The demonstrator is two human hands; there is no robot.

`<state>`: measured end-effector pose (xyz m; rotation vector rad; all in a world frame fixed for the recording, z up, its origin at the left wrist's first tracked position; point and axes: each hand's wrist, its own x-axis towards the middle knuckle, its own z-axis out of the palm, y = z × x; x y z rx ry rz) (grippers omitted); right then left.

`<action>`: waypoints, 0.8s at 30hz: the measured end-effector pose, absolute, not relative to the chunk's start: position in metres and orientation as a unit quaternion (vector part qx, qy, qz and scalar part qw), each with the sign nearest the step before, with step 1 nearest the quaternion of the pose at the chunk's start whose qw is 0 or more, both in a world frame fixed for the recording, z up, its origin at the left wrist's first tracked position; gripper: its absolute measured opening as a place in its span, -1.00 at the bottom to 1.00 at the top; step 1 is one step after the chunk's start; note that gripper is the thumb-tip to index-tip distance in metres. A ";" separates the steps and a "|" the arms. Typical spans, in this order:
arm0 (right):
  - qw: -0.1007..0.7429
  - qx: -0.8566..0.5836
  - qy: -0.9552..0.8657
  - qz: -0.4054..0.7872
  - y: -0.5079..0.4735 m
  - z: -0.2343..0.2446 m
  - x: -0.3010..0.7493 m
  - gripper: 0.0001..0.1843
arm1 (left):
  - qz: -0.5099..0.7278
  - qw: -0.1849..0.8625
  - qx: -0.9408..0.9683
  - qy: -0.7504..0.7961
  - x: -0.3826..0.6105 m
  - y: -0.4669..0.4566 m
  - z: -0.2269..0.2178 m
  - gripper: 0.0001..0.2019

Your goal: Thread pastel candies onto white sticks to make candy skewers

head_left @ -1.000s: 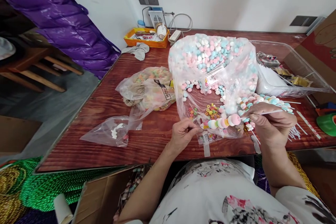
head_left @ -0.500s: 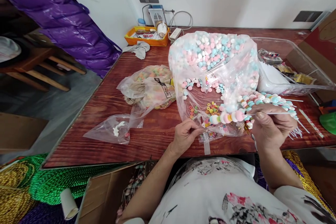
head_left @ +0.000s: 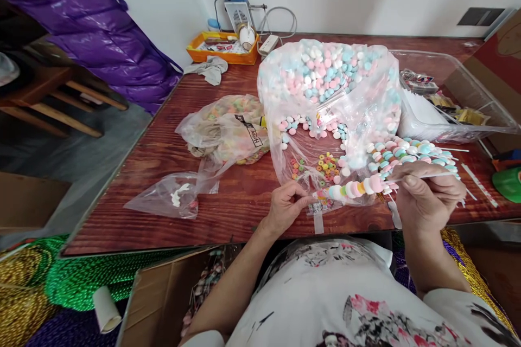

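My right hand (head_left: 427,200) is closed on a thin white stick (head_left: 419,177) strung with pastel candy discs (head_left: 354,190), the beaded end pointing left. My left hand (head_left: 287,207) pinches at the stick's tip, its fingertips pressed together on something too small to name. Both hands rest at the near edge of the wooden table (head_left: 228,206). Just beyond them lies a big clear bag of pink, blue and white candies (head_left: 325,81), its mouth open toward me with small coloured ring candies (head_left: 328,165) spilled inside. Several finished candy sticks (head_left: 411,150) lie to the right of it.
A smaller bag of coloured rings (head_left: 228,130) and a nearly flat clear bag (head_left: 171,198) lie left of the hands. A clear plastic tray (head_left: 456,103) sits at the right, an orange tray (head_left: 222,51) at the back. A cardboard box (head_left: 163,303) stands below the table edge.
The beaded stick has tilted slightly, its tip dipping toward my left fingers. My left hand shifted a little right to meet it; the view drifted slightly.
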<state>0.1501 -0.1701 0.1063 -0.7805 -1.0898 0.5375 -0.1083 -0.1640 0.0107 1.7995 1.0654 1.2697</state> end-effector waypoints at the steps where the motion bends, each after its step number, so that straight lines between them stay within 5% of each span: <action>1: 0.740 -0.366 -0.502 0.258 -0.170 0.105 0.151 -0.92 | 0.485 0.338 0.700 0.401 -0.108 -0.164 0.011 -0.76; 9: 0.631 -0.354 -0.618 0.307 -0.170 0.110 0.153 -0.92 | 0.392 0.308 0.805 0.321 -0.105 -0.170 0.017 -0.75; 16: 0.690 -0.297 -0.541 0.378 -0.167 0.103 0.145 -0.95 | 0.394 0.438 0.754 0.290 -0.109 -0.174 0.017 -0.71; 24: 0.590 -0.357 -0.575 0.439 -0.174 0.089 0.144 -0.92 | 0.382 0.492 0.731 0.278 -0.114 -0.178 0.024 -0.68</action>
